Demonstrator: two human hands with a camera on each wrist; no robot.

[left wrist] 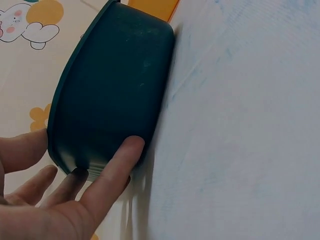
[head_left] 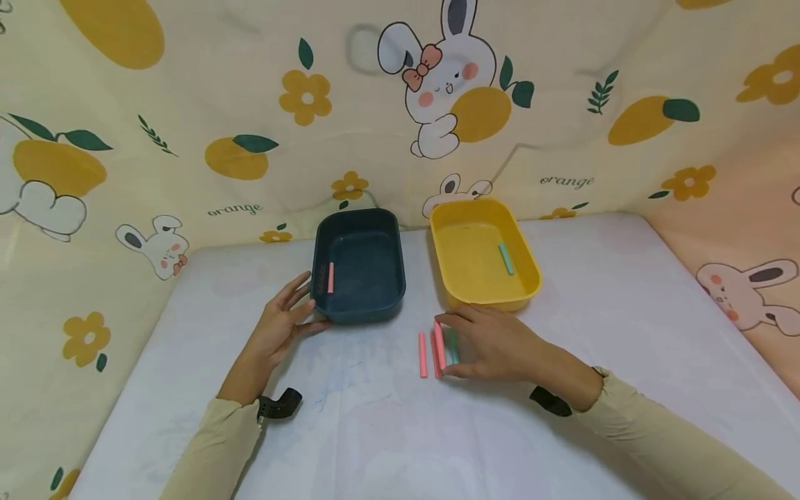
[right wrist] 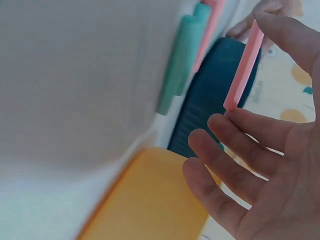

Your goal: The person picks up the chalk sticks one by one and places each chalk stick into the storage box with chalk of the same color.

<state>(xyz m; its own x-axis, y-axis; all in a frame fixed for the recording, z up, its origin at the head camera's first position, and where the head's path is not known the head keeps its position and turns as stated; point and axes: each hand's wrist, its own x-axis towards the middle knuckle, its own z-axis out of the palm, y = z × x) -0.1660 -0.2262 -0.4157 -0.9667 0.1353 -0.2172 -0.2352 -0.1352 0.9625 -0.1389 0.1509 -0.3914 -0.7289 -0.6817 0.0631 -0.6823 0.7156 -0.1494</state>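
Observation:
My right hand [head_left: 500, 344] pinches a pink chalk stick [right wrist: 245, 70] lengthwise, thumb at one end and index finger at the other, above the table. The other fingers are spread. Right beside it lie green chalk sticks [right wrist: 175, 65], partly covered by the hand in the head view. Another pink chalk stick [head_left: 422, 354] lies just to the left. My left hand [head_left: 278, 330] rests with extended fingers at the near left corner of a dark teal bin [head_left: 358, 316]. One fingertip touches its rim and another digit lies on its outer wall. A pink chalk stick [head_left: 331, 278] is inside that bin.
To the right of the dark bin stands a yellow bin [head_left: 478, 303] with a green chalk stick [head_left: 506, 259] in it. Both bins sit at the back of the white table [head_left: 387, 444], close to a patterned cloth [head_left: 356, 146] hanging behind.

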